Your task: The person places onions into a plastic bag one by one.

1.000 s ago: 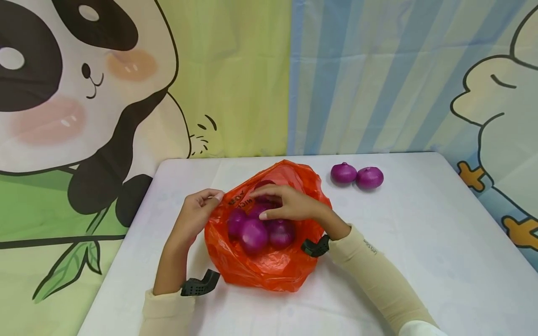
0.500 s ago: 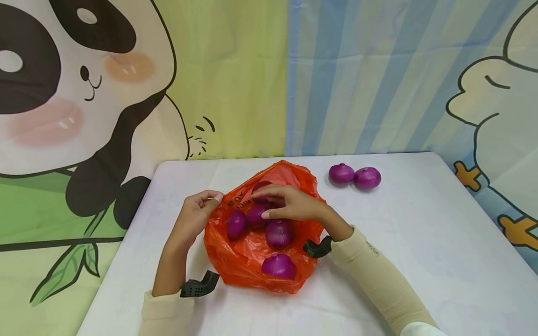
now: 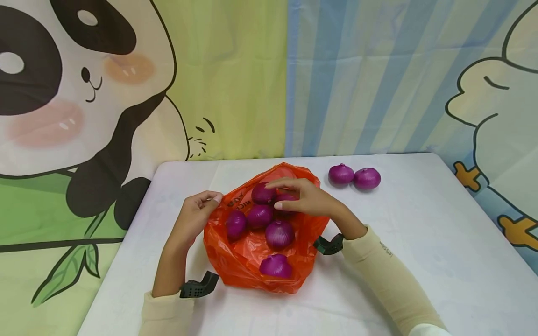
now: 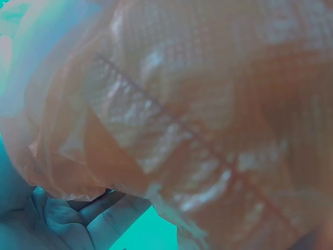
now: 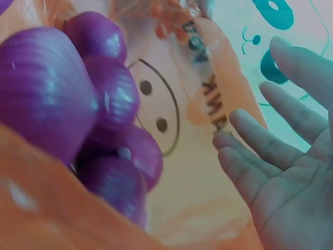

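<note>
A red plastic bag [image 3: 237, 268] stands with its mouth wide, and several purple onions [image 3: 279, 234] lie inside it. One onion [image 3: 276, 266] lies apart from the others, at the near side. My left hand [image 3: 195, 212] pinches the bag's left rim between thumb and fingers. In the left wrist view the bag [image 4: 171, 120] covers most of the picture and hides the fingertips. Over the bag's far right side, my right hand [image 3: 308, 198] partly hides an onion [image 3: 286, 203]. The right wrist view shows that hand's fingers [image 5: 260, 138] extended, away from the onions [image 5: 41, 94].
Two more onions, one [image 3: 341, 174] touching the other [image 3: 367, 179], sit at the back of the white table [image 3: 420, 242], right of the bag. A printed curtain [image 3: 239, 79] hangs behind the table's far edge.
The onions in the bag have spread apart, one rolling to the near side. My right hand has lifted slightly and moved right. My left hand keeps its place on the rim.
</note>
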### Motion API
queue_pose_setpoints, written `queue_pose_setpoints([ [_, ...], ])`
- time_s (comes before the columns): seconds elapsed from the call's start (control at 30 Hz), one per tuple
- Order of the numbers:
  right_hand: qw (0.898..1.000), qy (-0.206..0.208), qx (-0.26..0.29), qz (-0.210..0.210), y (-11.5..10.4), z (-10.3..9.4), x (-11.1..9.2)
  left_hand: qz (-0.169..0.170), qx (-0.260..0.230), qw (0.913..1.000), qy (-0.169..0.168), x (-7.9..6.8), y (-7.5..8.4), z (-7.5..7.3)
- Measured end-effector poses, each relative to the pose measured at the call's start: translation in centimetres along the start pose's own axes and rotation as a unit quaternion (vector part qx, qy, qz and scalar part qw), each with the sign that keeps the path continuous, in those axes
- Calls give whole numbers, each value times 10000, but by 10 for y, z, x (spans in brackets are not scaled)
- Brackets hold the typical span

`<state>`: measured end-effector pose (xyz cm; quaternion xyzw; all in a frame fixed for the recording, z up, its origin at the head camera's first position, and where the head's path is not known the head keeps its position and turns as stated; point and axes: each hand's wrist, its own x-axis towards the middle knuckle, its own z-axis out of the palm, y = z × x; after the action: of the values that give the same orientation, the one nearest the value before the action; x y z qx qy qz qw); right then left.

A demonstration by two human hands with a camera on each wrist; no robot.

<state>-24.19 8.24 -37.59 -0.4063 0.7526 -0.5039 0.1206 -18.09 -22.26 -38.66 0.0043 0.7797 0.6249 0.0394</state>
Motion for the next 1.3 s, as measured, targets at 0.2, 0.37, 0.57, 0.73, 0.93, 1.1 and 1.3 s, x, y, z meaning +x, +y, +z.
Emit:
queue_pose_setpoints([
  [0.2,9968,526,523,-302,1,-19,-9,36,-3,10000,-23,-1,0,0],
  [0.37,9898,1100,729,-544,-1,-36,-18,21,-27,10000,-9,0,0,0],
  [0.57,9883,1435,498,-111,5,-51,-25,16,-8,10000,-3,0,0,0],
  [0.73,9870,1597,176,10,17,-59,-30,22,-24,10000,1,0,0,0],
  [0.93,9797,1972,-144,337,37,-71,-35,33,-20,10000,13,0,1,0],
  [1.1,9676,2412,-212,715,37,-81,-36,50,-34,10000,14,-1,0,-1],
  [1.3,9494,2819,-276,1361,56,-99,-42,43,-41,10000,25,-1,0,-1],
])
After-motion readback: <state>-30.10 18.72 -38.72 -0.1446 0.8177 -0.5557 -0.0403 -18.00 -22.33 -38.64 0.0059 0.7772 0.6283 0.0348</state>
